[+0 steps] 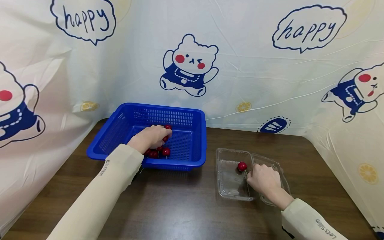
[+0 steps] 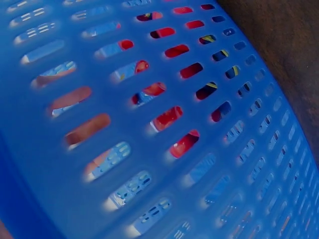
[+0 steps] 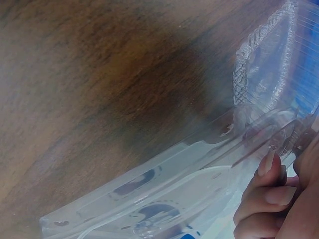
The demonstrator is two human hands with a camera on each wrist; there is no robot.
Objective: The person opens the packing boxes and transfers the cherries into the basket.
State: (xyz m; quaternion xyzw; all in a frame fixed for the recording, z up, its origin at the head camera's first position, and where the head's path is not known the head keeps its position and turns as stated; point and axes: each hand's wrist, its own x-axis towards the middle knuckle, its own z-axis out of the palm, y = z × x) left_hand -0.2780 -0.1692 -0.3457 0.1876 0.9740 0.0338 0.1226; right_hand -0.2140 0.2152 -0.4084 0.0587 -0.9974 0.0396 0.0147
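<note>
My left hand reaches into the blue plastic basket, its fingertips round a red cherry. More cherries lie below the hand, and another lies just beyond it. In the left wrist view, the basket wall covers most of the scene; cherries show through its slots. My right hand grips the middle edge of an opened clear plastic box, between base and lid. A single cherry is in the base, beside this hand. Curled right fingers meet the plastic in the right wrist view.
Both containers stand on a dark brown wooden table, the basket at the back left and the box to its right. A printed cloth with bears hangs behind the table and along its sides.
</note>
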